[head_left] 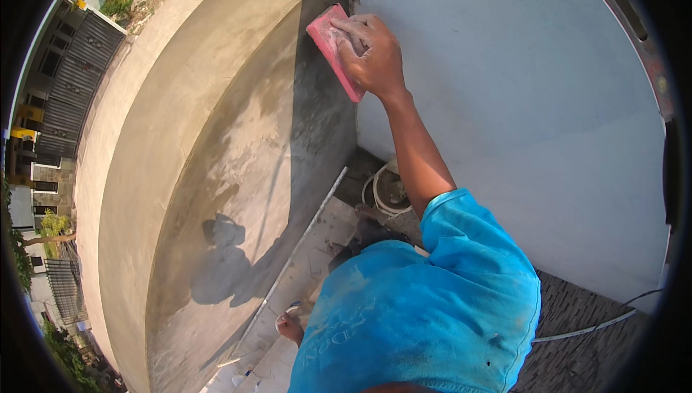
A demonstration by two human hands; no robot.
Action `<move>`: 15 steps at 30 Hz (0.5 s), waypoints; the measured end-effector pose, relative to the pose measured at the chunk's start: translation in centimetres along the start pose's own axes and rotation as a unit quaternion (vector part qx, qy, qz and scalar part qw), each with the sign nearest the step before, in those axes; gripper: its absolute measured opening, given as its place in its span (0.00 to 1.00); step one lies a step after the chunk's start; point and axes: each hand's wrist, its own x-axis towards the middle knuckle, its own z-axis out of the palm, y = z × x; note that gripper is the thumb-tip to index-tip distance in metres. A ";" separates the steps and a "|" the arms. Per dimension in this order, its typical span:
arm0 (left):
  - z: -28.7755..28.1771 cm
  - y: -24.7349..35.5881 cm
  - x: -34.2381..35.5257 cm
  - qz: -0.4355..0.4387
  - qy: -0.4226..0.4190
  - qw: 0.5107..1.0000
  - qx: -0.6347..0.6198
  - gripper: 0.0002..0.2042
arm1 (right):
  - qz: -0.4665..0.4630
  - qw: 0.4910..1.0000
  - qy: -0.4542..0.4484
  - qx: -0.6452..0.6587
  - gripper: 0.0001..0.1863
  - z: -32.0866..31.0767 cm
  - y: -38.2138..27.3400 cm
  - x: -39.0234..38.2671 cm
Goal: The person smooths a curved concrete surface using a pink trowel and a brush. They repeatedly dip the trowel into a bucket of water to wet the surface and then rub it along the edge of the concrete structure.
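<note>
My right hand point(375, 58) grips a pink plastering float point(324, 34), its fingers dusted with pale plaster. The float lies tilted at the inner corner, against or very near the grey plastered wall point(238, 133), beside the bluish-white wall point(519, 68). Low down on my left, partly hidden by my blue shirt, my left hand point(291, 328) is closed around a small whitish thing whose kind I cannot make out. Shade covers the plaster near the corner, and my shadow falls on its sunlit, patchy part.
Below my right arm stands a whitish bucket point(390, 190) with grey material inside. A long pale straight strip point(306, 228) runs along the wall's foot. Dark patterned tiles point(577, 328) and a cable point(598, 327) lie at lower right. Gated houses point(76, 68) stand beyond the wall.
</note>
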 end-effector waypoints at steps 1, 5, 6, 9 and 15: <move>0.0 -1.1 0.5 0.021 0.014 1.000 0.011 0.19 | -0.005 0.998 0.051 0.024 0.17 0.0 0.8 -0.2; 1.3 2.3 -1.3 -0.096 -0.021 0.992 -0.075 0.18 | -0.090 0.981 0.170 0.024 0.19 1.6 0.3 3.2; 1.6 1.4 -1.6 -0.082 -0.005 0.986 -0.144 0.18 | -0.102 0.981 0.166 0.026 0.19 2.2 0.0 3.8; -1.3 -2.4 2.2 -0.221 -0.044 0.945 -0.235 0.19 | -0.097 0.978 0.183 -0.002 0.18 2.0 1.3 4.4; 1.3 0.1 -1.1 0.037 -0.032 0.999 0.000 0.18 | -0.076 0.988 0.136 0.014 0.16 4.3 0.7 3.2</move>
